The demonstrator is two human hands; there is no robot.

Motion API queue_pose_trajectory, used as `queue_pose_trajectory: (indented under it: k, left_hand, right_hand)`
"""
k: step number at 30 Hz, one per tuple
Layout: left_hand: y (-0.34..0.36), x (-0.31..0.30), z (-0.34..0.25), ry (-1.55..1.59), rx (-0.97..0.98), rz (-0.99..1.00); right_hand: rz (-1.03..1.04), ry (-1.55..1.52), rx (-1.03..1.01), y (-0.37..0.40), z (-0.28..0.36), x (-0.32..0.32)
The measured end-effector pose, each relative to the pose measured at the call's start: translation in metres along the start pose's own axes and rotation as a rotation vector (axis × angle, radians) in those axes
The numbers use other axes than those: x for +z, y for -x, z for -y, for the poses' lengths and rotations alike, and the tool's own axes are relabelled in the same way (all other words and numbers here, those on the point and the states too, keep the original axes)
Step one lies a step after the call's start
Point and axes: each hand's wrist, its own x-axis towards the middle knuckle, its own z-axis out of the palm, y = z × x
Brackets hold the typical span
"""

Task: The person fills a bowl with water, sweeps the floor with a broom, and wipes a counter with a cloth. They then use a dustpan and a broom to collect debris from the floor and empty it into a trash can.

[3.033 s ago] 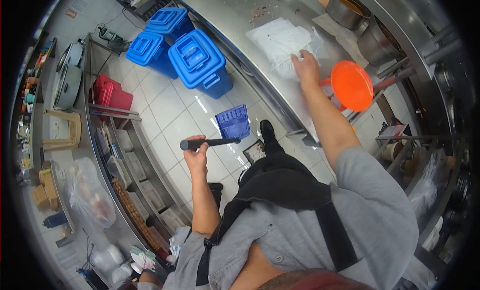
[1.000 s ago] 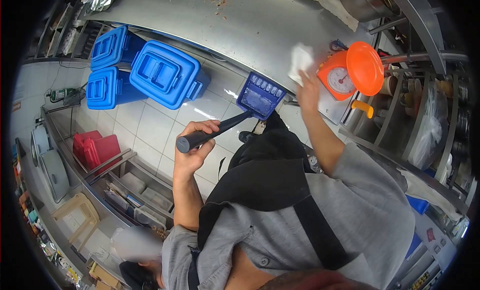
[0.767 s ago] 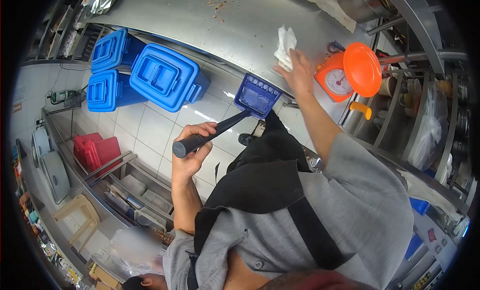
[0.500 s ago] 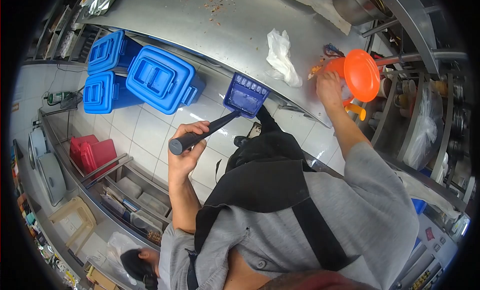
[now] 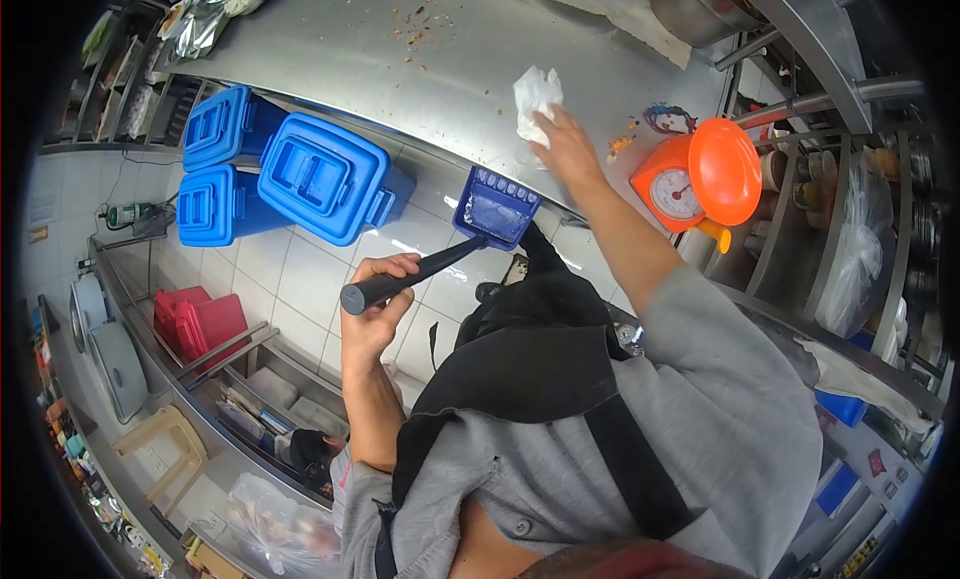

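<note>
My left hand is wrapped round the black handle of a blue dustpan, whose pan hangs beside the edge of the steel table. Over the tabletop, my right hand touches a crumpled white cloth or paper, its fingers partly over the near end. Whether the fingers grip it is hard to make out. Food crumbs lie to the right of that hand, beside an orange scale with a round orange pan. More crumbs are scattered farther back.
Blue lidded bins stand on the tiled floor at the left, with red containers below them. A steel pot is at the back right. Shelves line the right side. Another person is at the lower left.
My right hand has moved left from the scale to the white cloth or paper, which now lies farther left and more bunched. The scale's dial has come into view. My left hand still holds the dustpan.
</note>
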Motion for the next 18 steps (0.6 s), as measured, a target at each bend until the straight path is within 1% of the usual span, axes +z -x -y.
queue_pose_trajectory:
  k: [1, 2, 3, 5, 7, 9, 11, 14, 16, 18]
  left_hand:
    - [0.0, 0.002, -0.001, -0.001, 0.001, 0.001]
    - [0.001, 0.003, -0.002, -0.002, 0.003, 0.003]
    - [0.002, 0.003, -0.002, 0.005, 0.009, -0.013]
    - [0.006, 0.001, -0.003, 0.012, 0.005, -0.037]
    - [0.01, -0.001, -0.001, 0.021, 0.007, -0.047]
    - [0.011, -0.002, 0.001, 0.028, 0.008, -0.053]
    - [0.01, -0.002, 0.001, 0.014, -0.007, -0.072]
    - [0.005, 0.0, 0.004, -0.019, 0.005, -0.074]
    - [0.002, 0.003, 0.003, -0.04, 0.019, -0.074]
    - [0.0, 0.002, 0.001, -0.064, 0.032, -0.073]
  right_hand:
    - [0.094, 0.002, -0.022, -0.011, -0.01, 0.013]
    - [0.189, 0.005, -0.045, -0.018, -0.005, 0.01]
    - [0.186, 0.005, -0.045, -0.017, -0.004, 0.004]
    - [0.002, -0.094, 0.083, -0.016, -0.001, -0.023]
    - [-0.271, -0.158, 0.345, -0.027, -0.025, -0.05]
    - [-0.47, 0.125, 0.535, -0.04, -0.081, -0.056]
    - [-0.248, 0.141, 0.955, -0.044, -0.094, -0.07]
    - [-0.203, 0.174, 0.995, -0.04, -0.096, -0.056]
    - [-0.222, 0.148, 1.021, -0.043, -0.101, -0.047]
    - [-0.375, 0.091, 1.138, -0.049, -0.091, -0.053]
